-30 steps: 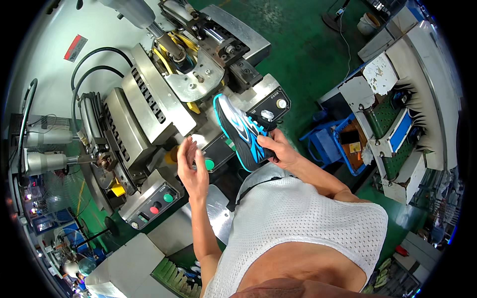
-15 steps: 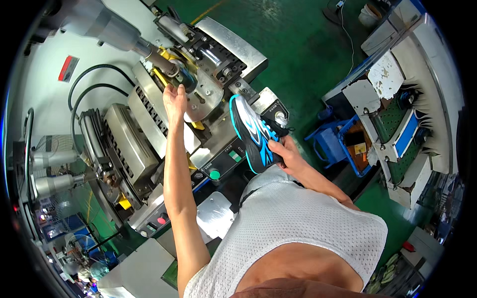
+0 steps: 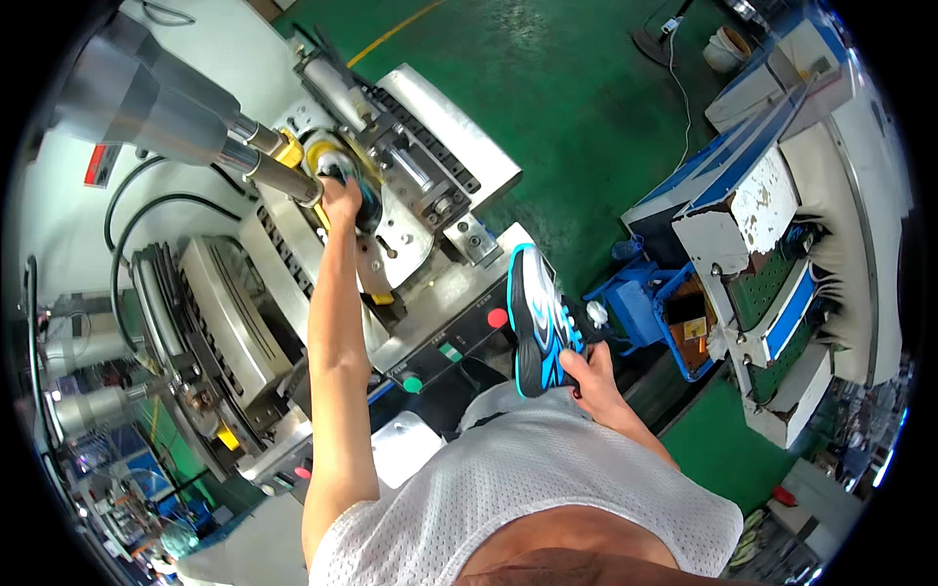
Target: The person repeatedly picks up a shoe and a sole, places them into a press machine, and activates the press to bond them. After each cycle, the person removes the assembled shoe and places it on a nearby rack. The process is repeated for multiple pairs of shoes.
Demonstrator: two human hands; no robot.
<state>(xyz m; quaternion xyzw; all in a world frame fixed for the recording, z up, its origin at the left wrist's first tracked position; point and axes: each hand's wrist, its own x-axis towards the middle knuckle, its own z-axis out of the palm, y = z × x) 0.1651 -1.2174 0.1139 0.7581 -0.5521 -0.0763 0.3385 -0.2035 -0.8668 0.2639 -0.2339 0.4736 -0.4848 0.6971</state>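
Observation:
In my right hand (image 3: 594, 379) is a black, white and bright blue sneaker (image 3: 539, 313), gripped near its heel. It hangs in front of the machine's control panel, toe pointing away from me and sole edge facing left. My left hand (image 3: 340, 200) reaches far into the press machine (image 3: 410, 220), its fingers closed at a second sneaker (image 3: 367, 207) that lies between the yellow pads. Metal press rams (image 3: 278, 176) stand right beside that hand. Part of the second sneaker is hidden by the hand and the rams.
Red and green buttons (image 3: 497, 318) sit on the front panel. A second press station (image 3: 230, 303) stands at the left. To the right are a blue crate (image 3: 689, 332) and a conveyor (image 3: 772, 293) with brush-like strips. Green floor (image 3: 557, 107) lies beyond.
My left hand has moved farther into the press, onto the sneaker there. The view has shifted, and the sneaker in my right hand now appears lower, farther right and more upright.

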